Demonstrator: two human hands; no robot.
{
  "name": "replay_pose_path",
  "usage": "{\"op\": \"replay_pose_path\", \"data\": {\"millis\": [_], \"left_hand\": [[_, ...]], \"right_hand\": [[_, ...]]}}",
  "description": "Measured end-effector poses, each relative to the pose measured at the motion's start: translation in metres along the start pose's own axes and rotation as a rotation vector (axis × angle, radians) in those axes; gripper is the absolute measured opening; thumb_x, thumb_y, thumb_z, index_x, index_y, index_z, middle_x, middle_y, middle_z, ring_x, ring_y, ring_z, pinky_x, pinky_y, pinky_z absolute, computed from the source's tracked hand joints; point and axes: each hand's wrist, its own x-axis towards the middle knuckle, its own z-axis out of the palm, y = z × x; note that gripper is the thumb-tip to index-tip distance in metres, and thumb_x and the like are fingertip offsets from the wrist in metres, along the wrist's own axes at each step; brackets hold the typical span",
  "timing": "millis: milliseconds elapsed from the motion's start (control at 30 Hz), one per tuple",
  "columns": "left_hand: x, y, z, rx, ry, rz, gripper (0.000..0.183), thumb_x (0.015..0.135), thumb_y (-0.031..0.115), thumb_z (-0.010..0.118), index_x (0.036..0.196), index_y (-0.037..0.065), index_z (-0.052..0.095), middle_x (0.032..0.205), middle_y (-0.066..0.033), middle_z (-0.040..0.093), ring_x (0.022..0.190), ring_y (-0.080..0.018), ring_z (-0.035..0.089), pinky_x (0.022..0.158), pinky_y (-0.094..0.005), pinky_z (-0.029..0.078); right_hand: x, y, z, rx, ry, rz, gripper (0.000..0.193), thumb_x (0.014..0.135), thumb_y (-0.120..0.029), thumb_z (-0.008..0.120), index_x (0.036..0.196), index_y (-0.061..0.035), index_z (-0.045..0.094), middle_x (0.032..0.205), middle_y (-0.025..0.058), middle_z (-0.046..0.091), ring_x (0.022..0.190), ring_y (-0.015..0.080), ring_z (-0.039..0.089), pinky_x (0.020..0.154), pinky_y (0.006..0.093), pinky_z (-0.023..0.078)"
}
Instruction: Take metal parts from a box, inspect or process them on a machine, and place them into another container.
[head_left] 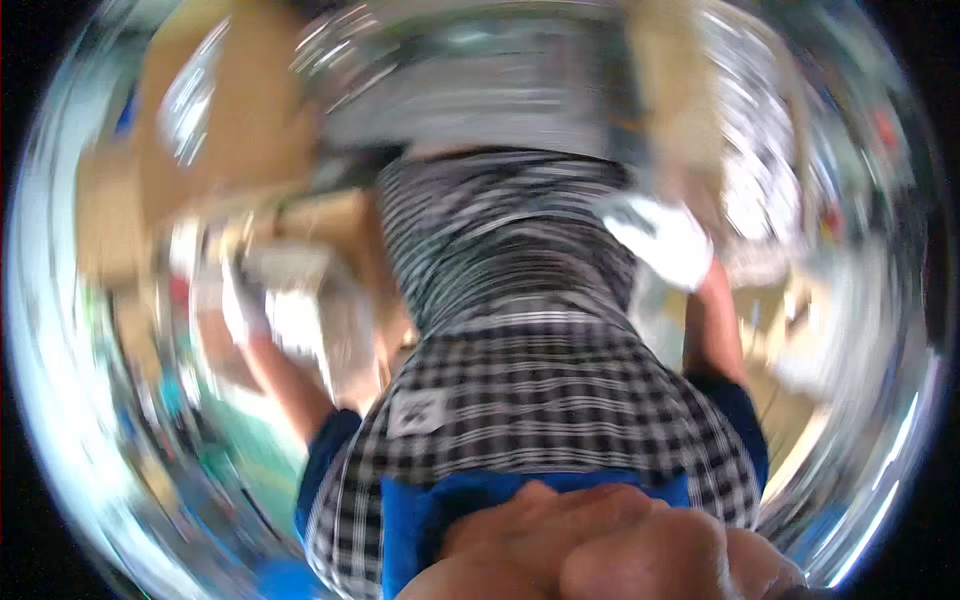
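My left hand [243,305], in a white glove, reaches out to the left at the side of a cardboard box [358,225] with clear plastic [300,310] in it. Motion smears its fingers, so whether they hold anything does not show. Also gloved in white, my right hand [665,242] is beside my black-and-white checked apron [520,400], its fingertips pointing toward the apron. Blur hides how those fingers are bent and whether anything is between them.
Ahead of me is a blurred grey work surface [470,95]. Large brown cardboard boxes [235,110] stand at the far left. On the right, an open carton [680,90] adjoins a container of shiny, silvery pieces [755,150], too smeared to name.
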Motion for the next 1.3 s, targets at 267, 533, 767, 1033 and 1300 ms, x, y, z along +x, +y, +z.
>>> {"op": "replay_pose_path", "data": {"millis": [267, 533, 767, 1033, 1300], "left_hand": [[0.078, -0.218, -0.196, -0.515, 0.726, -0.492, 0.034, 0.087, 0.040, 0.054, 0.102, 0.010, 0.058, 0.091, -0.0097, 0.062, 0.077, -0.0254, 0.062, 0.072, -0.0375, 0.052], [0.053, -0.274, -0.164, 0.186, 0.092, -0.776, 0.049, 0.082, 0.049, 0.052, 0.106, 0.008, 0.061, 0.086, -0.0134, 0.065, 0.072, -0.0285, 0.063, 0.062, -0.0405, 0.051], [0.046, -0.223, -0.159, 0.852, -0.006, -0.583, 0.067, 0.075, 0.054, 0.056, 0.127, 0.012, 0.052, 0.130, -0.0119, 0.051, 0.118, -0.0263, 0.049, 0.097, -0.0348, 0.040], [0.043, -0.269, -0.155, 1.095, 0.123, -0.242, 0.070, 0.074, 0.061, 0.055, 0.122, 0.011, 0.056, 0.124, -0.0114, 0.056, 0.111, -0.0272, 0.053, 0.094, -0.0348, 0.042], [0.048, -0.253, -0.139, 1.102, -0.056, -0.380, 0.070, 0.071, 0.063, 0.056, 0.117, 0.010, 0.060, 0.116, -0.0110, 0.060, 0.105, -0.0270, 0.056, 0.091, -0.0352, 0.043]], "right_hand": [[0.036, 0.050, 0.082, -0.107, -0.318, 0.013, 0.031, 0.090, -0.026, 0.056, 0.111, -0.0029, 0.060, 0.104, 0.0159, 0.064, 0.094, 0.0248, 0.062, 0.084, 0.0320, 0.046], [0.049, 0.005, 0.066, -0.318, -0.262, 0.052, 0.031, 0.091, -0.020, 0.055, 0.114, 0.0009, 0.058, 0.107, 0.0157, 0.062, 0.098, 0.0229, 0.059, 0.088, 0.0329, 0.044], [0.054, 0.008, 0.068, -0.347, -0.396, 0.107, 0.035, 0.089, -0.024, 0.056, 0.117, -0.0015, 0.057, 0.110, 0.0172, 0.061, 0.101, 0.0276, 0.059, 0.089, 0.0341, 0.044], [0.063, 0.023, 0.072, -0.321, -0.473, 0.126, 0.039, 0.089, -0.028, 0.056, 0.118, -0.0023, 0.056, 0.112, 0.0179, 0.060, 0.102, 0.0293, 0.059, 0.089, 0.0358, 0.044], [0.066, 0.013, 0.068, -0.397, -0.436, 0.063, 0.039, 0.089, -0.027, 0.055, 0.118, -0.0023, 0.056, 0.114, 0.0181, 0.059, 0.105, 0.0292, 0.057, 0.091, 0.0353, 0.043]]}}
